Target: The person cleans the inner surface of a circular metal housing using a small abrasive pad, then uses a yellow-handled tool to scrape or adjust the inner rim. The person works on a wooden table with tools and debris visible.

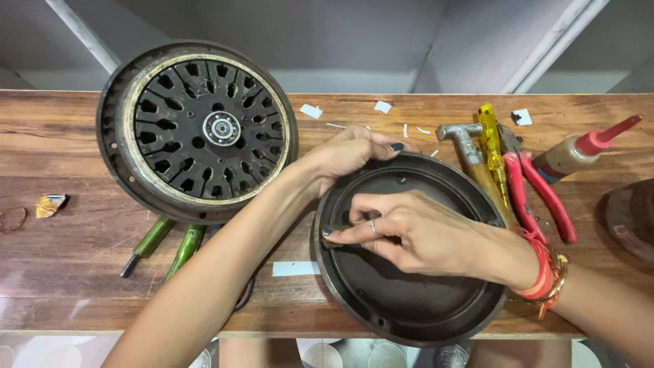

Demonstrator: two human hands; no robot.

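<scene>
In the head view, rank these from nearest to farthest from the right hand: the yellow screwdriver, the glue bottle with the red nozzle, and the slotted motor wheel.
From the right hand, inside the dark round cover:
1. Yellow screwdriver, just up and right, beside the hammer.
2. Glue bottle with the red nozzle, farther right, near the table's far edge.
3. Slotted motor wheel, far left, beyond the left hand.

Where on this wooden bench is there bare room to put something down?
Bare wood lies left of the wheel hub, past the small scrap, and along the front edge between the green-handled tools and dark round cover. The right end is crowded: hammer, yellow screwdriver, red pliers, glue bottle.
</scene>
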